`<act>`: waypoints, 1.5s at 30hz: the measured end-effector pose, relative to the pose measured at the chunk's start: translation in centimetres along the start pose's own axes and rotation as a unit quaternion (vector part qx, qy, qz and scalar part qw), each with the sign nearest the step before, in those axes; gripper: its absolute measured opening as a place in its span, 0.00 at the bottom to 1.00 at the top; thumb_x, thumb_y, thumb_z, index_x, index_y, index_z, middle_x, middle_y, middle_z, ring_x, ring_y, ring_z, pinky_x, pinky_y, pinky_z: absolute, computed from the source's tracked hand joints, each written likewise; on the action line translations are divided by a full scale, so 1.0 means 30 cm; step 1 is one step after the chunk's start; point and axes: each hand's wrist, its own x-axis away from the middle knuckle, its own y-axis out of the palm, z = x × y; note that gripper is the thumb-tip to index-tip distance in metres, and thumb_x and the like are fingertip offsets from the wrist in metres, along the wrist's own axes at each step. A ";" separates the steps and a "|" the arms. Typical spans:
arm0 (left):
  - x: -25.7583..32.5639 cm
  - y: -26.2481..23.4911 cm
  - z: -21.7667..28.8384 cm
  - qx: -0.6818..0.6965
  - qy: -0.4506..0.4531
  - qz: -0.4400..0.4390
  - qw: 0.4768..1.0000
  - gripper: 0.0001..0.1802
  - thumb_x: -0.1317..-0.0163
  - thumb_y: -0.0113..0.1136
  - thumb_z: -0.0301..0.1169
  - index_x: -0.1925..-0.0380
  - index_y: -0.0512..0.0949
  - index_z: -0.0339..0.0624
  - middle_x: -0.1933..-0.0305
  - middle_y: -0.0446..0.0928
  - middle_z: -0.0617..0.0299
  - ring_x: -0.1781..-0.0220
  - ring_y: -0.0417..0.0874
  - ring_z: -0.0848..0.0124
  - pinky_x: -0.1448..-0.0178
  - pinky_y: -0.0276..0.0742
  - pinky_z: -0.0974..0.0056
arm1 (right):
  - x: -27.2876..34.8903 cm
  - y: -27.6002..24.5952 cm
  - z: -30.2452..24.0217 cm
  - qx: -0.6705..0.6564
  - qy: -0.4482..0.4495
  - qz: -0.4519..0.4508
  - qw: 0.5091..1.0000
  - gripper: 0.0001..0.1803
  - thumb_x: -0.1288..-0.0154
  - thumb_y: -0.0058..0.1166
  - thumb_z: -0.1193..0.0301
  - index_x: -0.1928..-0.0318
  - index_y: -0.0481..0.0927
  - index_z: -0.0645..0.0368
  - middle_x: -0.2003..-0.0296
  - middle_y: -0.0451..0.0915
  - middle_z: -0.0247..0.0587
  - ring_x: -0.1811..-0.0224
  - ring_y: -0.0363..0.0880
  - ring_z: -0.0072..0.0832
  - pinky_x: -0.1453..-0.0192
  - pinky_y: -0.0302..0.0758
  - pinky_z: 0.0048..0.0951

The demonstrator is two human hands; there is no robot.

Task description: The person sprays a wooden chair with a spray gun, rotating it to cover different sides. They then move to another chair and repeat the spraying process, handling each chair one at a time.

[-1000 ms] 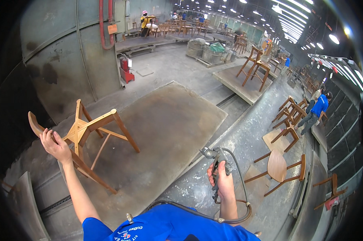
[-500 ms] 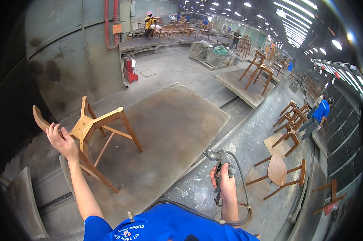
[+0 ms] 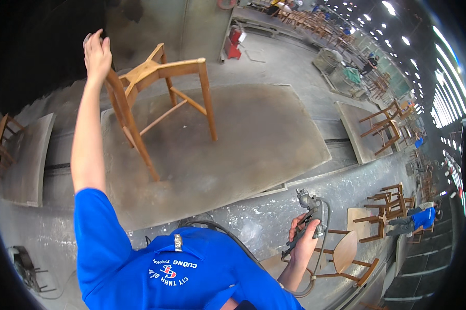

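A wooden chair frame (image 3: 163,70), with crossed braces and no seat panel, stands upright on a large stained flat board (image 3: 258,134). My left arm stretches far forward, and my left hand (image 3: 97,56) is closed around the top of the chair's back, most of which the hand and forearm hide. On the right, my right hand (image 3: 305,240) grips a metal spray gun (image 3: 309,206) by its handle, nozzle pointing up and away from me. A dark hose (image 3: 328,222) loops from the gun past my wrist. The gun is well apart from the chair.
Right of me are a chair with a round-edged seat (image 3: 345,252) and several stacked frames (image 3: 385,209), near a person in blue (image 3: 424,219). Another board (image 3: 24,160) lies left. A red extinguisher stand (image 3: 233,44) and covered drums (image 3: 341,70) stand farther off.
My view has swung left. The chair frame has turned on the board, with my left hand still at its back and reaching farther forward. The spray gun stays in my right hand.
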 end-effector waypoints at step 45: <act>-0.128 0.024 -0.114 -0.335 0.011 -0.126 0.934 0.27 0.30 0.46 0.58 0.34 0.74 0.69 0.22 0.60 0.58 0.21 0.54 0.41 0.24 0.50 0.33 | -0.172 0.126 -0.034 0.016 -0.048 -0.192 0.980 0.44 0.40 0.44 0.26 0.56 0.71 0.59 0.75 0.74 0.40 0.82 0.67 0.21 0.80 0.61 0.18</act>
